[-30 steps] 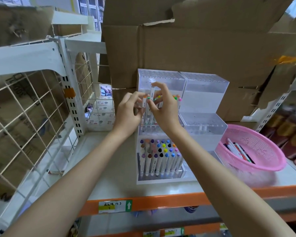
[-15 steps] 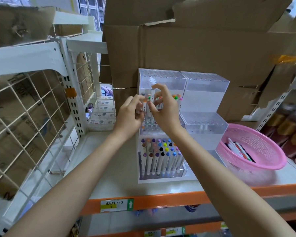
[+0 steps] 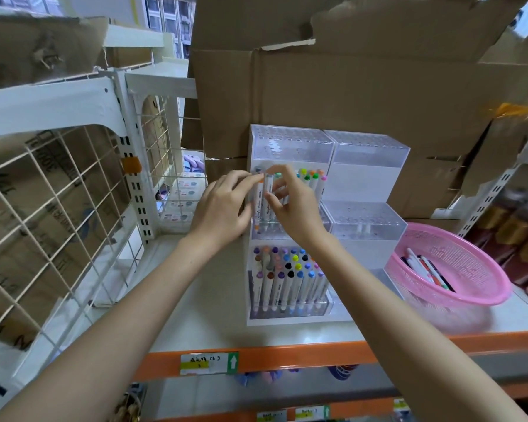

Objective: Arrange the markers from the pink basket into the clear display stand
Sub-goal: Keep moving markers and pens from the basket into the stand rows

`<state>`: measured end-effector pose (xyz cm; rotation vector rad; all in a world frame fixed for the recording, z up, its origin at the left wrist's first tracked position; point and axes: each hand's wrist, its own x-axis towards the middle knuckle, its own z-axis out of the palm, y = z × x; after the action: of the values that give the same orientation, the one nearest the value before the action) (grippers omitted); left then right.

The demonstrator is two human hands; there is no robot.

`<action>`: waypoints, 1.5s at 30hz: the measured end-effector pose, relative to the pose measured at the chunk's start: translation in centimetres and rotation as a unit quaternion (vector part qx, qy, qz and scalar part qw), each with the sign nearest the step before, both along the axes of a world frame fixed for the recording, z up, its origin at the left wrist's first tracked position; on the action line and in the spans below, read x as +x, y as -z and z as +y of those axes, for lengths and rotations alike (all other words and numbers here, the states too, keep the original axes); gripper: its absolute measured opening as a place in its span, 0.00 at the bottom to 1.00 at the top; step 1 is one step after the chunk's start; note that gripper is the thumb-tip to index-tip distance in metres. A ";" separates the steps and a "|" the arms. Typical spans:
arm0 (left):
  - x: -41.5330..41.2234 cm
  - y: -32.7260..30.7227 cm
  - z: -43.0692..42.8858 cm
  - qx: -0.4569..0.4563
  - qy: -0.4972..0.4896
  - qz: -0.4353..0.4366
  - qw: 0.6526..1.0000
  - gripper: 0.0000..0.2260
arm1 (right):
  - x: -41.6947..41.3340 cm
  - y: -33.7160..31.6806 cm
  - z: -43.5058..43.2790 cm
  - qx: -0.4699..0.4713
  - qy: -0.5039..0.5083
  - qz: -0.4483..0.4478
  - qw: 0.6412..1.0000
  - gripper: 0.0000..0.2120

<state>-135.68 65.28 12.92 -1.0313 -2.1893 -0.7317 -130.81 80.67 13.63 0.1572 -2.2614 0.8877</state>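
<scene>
Both hands work at the middle tier of the left clear display stand point(image 3: 290, 144) on the shelf point(image 3: 214, 315). The left hand point(image 3: 223, 208) pinches an orange-tipped marker point(image 3: 259, 210), the right hand point(image 3: 296, 208) a grey-capped marker point(image 3: 267, 216). Both markers have sunk lower within the last second, seemingly seating in the tier's holes. More spare markers point(image 3: 424, 266) wait in the pink basket point(image 3: 470, 260), right.

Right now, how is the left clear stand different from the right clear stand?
The left clear stand has markers packed in its bottom step and more in its middle step; the right clear stand looks almost empty. The left hand and right hand hold markers at the left clear stand; nothing touches the right clear stand. Both are clear, stepped, with holes on top.
</scene>
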 end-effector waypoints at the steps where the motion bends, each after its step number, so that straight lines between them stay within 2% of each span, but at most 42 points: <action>1: 0.1 -0.1 -0.1 -0.006 -0.002 0.002 1.000 0.23 | 0.1 0.1 0.0 0.002 0.000 -0.003 1.000 0.17; 14: 0.8 -0.8 -0.3 -0.078 -0.018 0.013 0.997 0.26 | 0.6 0.3 0.0 0.025 0.018 -0.021 0.999 0.16; 18: 0.8 -0.9 -0.2 -0.073 -0.019 -0.003 0.997 0.26 | 0.8 -0.6 0.3 0.087 0.027 0.011 0.996 0.12; 24: 1.8 -1.9 1.2 -0.043 -0.042 -0.020 0.998 0.24 | 1.3 -0.3 1.7 0.160 0.092 0.060 0.981 0.18; 29: 2.3 -2.8 3.7 -0.083 -0.067 0.012 0.994 0.21 | 1.8 -0.1 4.5 0.215 0.121 0.009 0.969 0.21; 32: 2.5 -2.7 5.5 -0.102 -0.111 0.016 0.988 0.19 | 2.2 -0.6 5.5 0.183 0.070 -0.018 0.980 0.24; 36: 3.9 -2.9 8.5 -0.101 -0.120 0.028 0.987 0.16 | 3.1 -1.7 7.1 0.151 0.038 0.003 0.988 0.23; 45: 8.3 -2.3 19.6 -0.087 -0.039 0.033 0.995 0.18 | 8.8 -0.9 17.1 0.143 0.104 -0.024 0.984 0.26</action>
<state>-127.39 84.89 15.26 -1.0337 -2.2525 -0.4717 -122.05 97.73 14.56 0.0278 -2.3901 0.4597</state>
